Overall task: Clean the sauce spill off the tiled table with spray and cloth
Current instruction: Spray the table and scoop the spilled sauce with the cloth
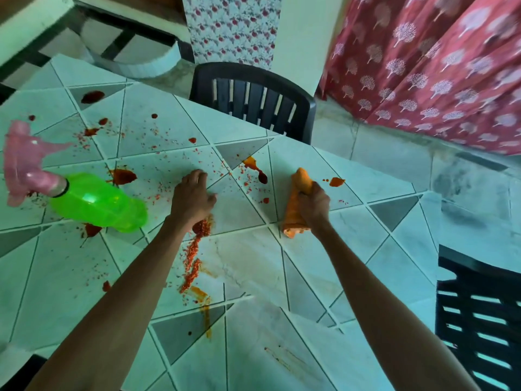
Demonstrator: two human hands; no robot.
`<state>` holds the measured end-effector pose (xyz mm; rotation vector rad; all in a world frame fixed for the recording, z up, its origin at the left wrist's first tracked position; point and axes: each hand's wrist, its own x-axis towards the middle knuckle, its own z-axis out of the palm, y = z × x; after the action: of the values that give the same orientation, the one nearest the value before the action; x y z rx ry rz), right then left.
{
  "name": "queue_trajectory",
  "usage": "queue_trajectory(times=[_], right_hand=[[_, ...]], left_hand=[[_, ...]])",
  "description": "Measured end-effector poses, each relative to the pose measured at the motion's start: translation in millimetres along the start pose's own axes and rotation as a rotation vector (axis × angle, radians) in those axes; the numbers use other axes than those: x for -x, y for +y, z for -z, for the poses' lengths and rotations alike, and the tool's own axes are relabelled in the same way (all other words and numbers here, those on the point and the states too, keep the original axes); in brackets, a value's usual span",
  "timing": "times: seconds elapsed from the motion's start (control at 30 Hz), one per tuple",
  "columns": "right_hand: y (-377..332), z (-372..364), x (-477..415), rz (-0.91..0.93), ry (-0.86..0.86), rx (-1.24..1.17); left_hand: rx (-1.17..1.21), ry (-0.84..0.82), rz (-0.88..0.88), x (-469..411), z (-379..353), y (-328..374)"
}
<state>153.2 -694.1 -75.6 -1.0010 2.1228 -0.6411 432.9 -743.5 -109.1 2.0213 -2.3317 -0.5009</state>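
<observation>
Starting left, we are seeing the spray bottle [98, 201], green body, pink trigger head, parked on the tiled table [248, 258] well left of both hands, nobody touching it. Its long axis is running from the base at lower right up to the blurred head at upper left. We are not managing to tell whether it is standing or lying, nor where the nozzle is aiming. We are guessing it is set aside there to free both hands for wiping.

The sauce spill [122, 176] is lying all round it: dark red blobs just beside the bottle, more scattered across the far tiles, plus a line of red flakes [193, 258] trailing toward us from under the left wrist. The left hand [193, 200] is resting palm down on the tile, fingers loosely bent with tips touching the surface, gripping nothing. We are reading that as bracing.

Moving right, the cloth [293, 218] is bunched into a long orange roll, long axis running away from us, far end pointing between two sauce blobs on the far tiles. The right hand [314, 206] is wrapping curled fingers round its middle, near end down on the tile. We are judging the roll is being held that way to drag over the spill.
</observation>
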Motion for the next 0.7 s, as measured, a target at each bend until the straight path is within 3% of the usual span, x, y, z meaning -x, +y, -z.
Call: queue_trajectory(times=[0.23, 0.4, 0.53, 0.7], right_hand=[[-69, -84, 19, 0.124, -0.262, -0.020], [-89, -93, 29, 0.115, -0.439, -0.111], [-77, -54, 32, 0.166, -0.385, -0.107], [-24, 29, 31, 0.131, -0.236, -0.154]], left_hand=[[0.122, 0.052, -0.060, 0, -1, -20], [0.124, 0.039, -0.040, -2, 2, -27], [0.077, 0.107, -0.058, -5, 2, -13], [0.223, 0.178, -0.131, -9, 1, 43]])
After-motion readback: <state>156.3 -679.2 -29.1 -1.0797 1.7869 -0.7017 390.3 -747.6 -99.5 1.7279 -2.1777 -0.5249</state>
